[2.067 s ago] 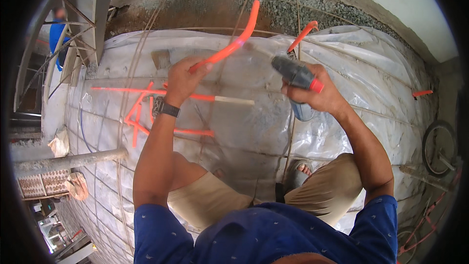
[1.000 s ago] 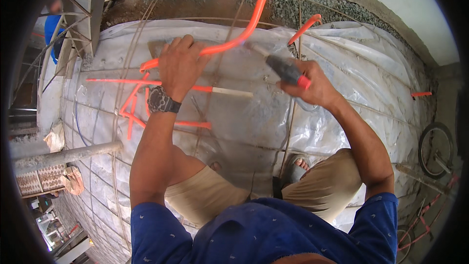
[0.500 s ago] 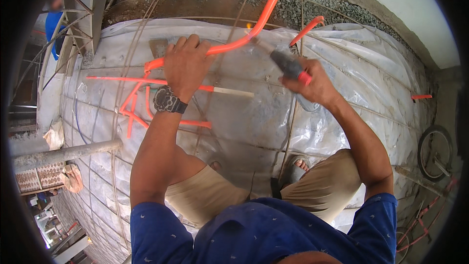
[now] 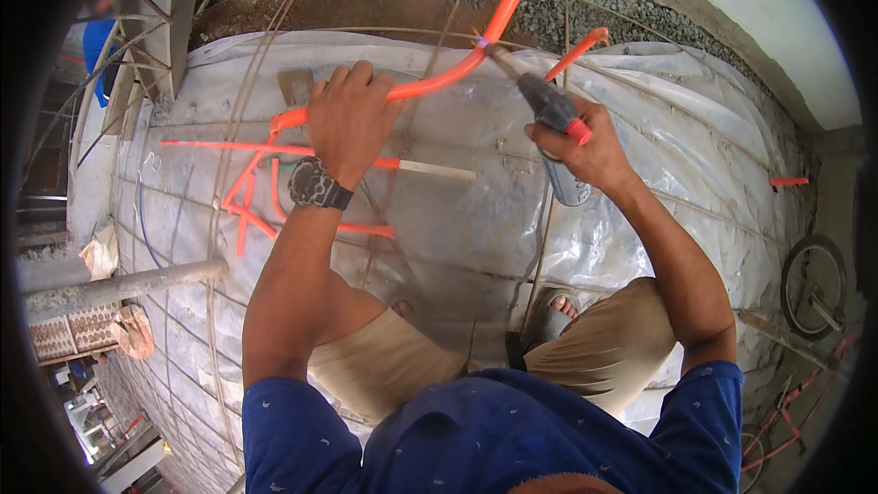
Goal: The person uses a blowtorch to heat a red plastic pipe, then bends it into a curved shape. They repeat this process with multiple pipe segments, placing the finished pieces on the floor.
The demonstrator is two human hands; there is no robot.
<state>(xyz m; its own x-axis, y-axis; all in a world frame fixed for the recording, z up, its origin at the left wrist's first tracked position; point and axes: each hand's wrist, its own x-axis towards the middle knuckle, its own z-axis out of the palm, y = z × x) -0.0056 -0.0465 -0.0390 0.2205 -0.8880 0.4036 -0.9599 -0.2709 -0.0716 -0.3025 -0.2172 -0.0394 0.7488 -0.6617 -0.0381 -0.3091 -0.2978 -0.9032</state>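
Head view showed the left hand point(image 4: 352, 123) gripping a curved orange plastic pipe point(image 4: 430, 86). The right hand point(image 4: 587, 148) grasped a black red-ended torch point(image 4: 546, 102), nozzle point(image 4: 505, 61) just beside the pipe.

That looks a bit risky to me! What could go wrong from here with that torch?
The torch in the right hand has its nozzle at the bent orange pipe, where a small glow shows: too long in one spot might scorch or flatten the pipe. The bare left hand is on the same pipe, so it could be burned if the nozzle swings over. Plastic sheeting spreads below; stray heat might melt it.
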